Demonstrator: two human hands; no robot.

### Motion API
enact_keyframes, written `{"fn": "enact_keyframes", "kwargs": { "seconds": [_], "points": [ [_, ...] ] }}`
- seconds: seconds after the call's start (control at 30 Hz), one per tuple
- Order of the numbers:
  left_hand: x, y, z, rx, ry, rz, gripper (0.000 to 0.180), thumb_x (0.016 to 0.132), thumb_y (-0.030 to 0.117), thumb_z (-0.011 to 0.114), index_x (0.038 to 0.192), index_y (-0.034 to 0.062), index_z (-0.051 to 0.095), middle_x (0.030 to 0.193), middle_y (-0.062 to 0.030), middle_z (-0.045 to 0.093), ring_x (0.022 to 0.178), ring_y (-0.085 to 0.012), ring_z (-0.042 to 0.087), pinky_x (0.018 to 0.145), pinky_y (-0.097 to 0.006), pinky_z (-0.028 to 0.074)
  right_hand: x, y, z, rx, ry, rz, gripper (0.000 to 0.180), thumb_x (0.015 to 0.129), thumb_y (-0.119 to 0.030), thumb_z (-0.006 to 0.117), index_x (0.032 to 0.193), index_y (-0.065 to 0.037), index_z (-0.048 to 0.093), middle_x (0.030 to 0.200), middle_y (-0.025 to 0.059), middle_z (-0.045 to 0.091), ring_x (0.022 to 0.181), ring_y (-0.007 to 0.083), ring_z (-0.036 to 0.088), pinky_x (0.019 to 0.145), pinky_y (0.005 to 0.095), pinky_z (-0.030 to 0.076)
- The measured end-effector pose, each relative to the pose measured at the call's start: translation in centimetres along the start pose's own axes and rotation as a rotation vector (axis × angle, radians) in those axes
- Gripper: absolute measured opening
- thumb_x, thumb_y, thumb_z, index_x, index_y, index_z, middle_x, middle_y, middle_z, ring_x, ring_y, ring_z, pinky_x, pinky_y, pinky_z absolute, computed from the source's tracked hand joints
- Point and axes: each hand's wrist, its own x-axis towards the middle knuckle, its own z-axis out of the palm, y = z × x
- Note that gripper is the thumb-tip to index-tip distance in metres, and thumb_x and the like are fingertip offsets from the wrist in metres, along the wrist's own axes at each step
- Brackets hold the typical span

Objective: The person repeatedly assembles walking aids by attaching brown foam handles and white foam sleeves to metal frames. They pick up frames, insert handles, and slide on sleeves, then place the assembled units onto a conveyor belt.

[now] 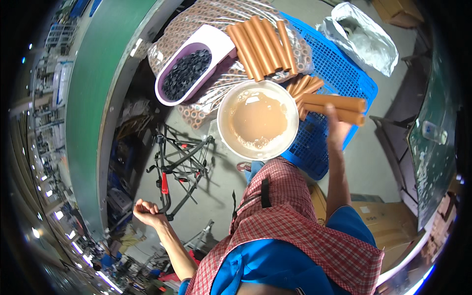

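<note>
My right hand [337,129], slightly blurred, grips two copper-brown tubes [339,104] to the right of a white bucket [222,129] of cloudy tan liquid. More brown tubes [301,88] lie beside the bucket rim, partly under the held ones. Off to the lower left, my left hand [147,213] is raised with its fingers curled in; whatever may be inside it is hidden. Beyond the bucket, a row of brown tubes [258,46] rests on plastic-wrapped bundles of tubes [206,14]. A white and purple scoop-shaped tub [210,37] there holds small black pieces [187,73].
A blue plastic crate [361,83] sits under the bundles and bucket. A black folding frame with red parts [169,184] stands on the floor near my left hand. A green conveyor belt [91,98] runs along the left. Far right are a silvery bag [378,46] and cardboard [388,226].
</note>
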Motion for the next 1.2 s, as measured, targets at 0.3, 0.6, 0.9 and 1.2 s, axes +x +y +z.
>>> {"fn": "enact_keyframes", "kwargs": {
  "seconds": [0.3, 0.6, 0.9, 1.2],
  "points": [
    [-0.3, 0.6, 1.2, -0.185, -0.114, -0.057, 0.032, 0.093, 0.033, 0.046, 0.083, 0.0052, 0.059, 0.052, 0.0016, 0.041, 0.037, -0.0067, 0.028, 0.035, -0.023, 0.019, -8.2, 13.7, 13.6, -0.11, -0.541, 0.495, 0.044, 0.078, -0.02, 0.078, 0.113, 0.0, 0.06, 0.105, 0.0083, 0.065, 0.094, 0.0169, 0.061, 0.082, 0.0314, 0.049],
    [-1.1, 2.9, -1.6, 0.114, 0.003, 0.182, 0.03, 0.098, 0.025, 0.051, 0.117, 0.0014, 0.056, 0.095, -0.0068, 0.061, 0.078, -0.0126, 0.056, 0.069, -0.025, 0.046, -6.2, 2.7, 8.1, 0.019, -0.632, 0.454, 0.037, 0.086, -0.016, 0.068, 0.117, 0.001, 0.056, 0.108, 0.0067, 0.061, 0.098, 0.019, 0.06, 0.088, 0.0341, 0.05],
    [-4.9, 4.4, 3.3, 0.408, -1.002, 0.234, 0.073, 0.076, 0.024, 0.07, 0.138, -0.0004, 0.041, 0.134, -0.0183, 0.051, 0.124, -0.0311, 0.049, 0.105, -0.037, 0.036, -22.1, -12.6, 22.6, -0.346, -1.534, -0.159, 0.043, 0.079, -0.016, 0.077, 0.115, -0.002, 0.057, 0.102, 0.0085, 0.064, 0.096, 0.021, 0.062, 0.086, 0.0344, 0.049],
    [-1.0, 5.2, -7.1, -0.369, 0.093, 0.201, 0.024, 0.091, 0.012, 0.059, 0.109, -0.0034, 0.055, 0.092, -0.0104, 0.063, 0.087, -0.0202, 0.065, 0.082, -0.03, 0.052, -36.0, -16.3, 38.8, 0.346, -1.528, 0.186, 0.026, 0.097, -0.026, 0.054, 0.104, -0.002, 0.047, 0.079, 0.0025, 0.052, 0.065, 0.0088, 0.056, 0.059, 0.0246, 0.051]
  ]
}}
